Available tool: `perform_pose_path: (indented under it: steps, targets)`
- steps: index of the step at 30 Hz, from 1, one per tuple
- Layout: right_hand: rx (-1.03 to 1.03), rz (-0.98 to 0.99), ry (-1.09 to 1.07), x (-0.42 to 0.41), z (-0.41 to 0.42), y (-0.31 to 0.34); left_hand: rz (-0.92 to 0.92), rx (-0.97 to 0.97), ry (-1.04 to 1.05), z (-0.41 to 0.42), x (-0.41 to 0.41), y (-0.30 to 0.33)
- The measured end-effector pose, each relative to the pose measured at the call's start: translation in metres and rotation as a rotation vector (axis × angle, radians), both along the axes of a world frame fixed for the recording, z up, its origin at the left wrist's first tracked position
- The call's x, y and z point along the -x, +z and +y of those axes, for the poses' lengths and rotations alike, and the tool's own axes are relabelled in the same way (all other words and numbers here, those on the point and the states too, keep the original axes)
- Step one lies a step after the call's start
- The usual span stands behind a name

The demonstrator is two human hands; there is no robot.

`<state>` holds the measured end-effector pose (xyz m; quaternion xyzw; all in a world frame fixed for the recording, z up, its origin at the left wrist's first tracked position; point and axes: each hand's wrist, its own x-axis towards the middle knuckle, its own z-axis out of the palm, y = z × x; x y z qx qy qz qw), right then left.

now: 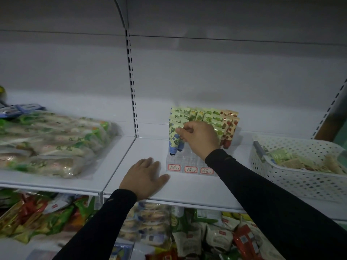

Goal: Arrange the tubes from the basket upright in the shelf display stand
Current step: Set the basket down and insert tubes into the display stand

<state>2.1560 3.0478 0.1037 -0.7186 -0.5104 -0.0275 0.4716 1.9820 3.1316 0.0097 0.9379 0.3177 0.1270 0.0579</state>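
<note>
Clear plastic display stand (189, 162) sits mid-shelf on the white shelf (187, 188), red-bordered labels along its front edge. Right hand (199, 139) reaches in from 5 o'clock, fingers curled, pinching the top of a blue-flower tube (173, 139) at the stand's left side; tube stands cap-down, nearly upright, tilted a bit, blue cap in a front-left slot. A second blue-capped tube just beside it, mostly hidden by the fingers. Behind and toward 1 o'clock of the hand, rows of upright tubes fill the back of the stand: green-print tubes (210, 117) in the middle, red strawberry tubes (230, 128) on the right. Front slots bare. Left hand (144, 177) lies flat on the shelf at 9 o'clock of the stand, fingers straight and spread, thumb tip close to the stand's front-left corner, holding nothing. White perforated basket (300, 181) at 3 o'clock, well apart from the stand, more tubes lying inside. Bagged goods (52, 143) piled at 9 o'clock on the next shelf section. Snack packets (206, 239) on the lower shelf at 6 o'clock.
</note>
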Motion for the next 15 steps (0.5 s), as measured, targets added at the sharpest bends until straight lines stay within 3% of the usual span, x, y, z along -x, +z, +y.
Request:
perform_pose_path:
  steps: [15]
  targets:
    - [0.065,-0.036,0.0,0.0011,0.0056,0.0019,0.005,-0.007,0.014,0.0011,-0.0012,-0.0014]
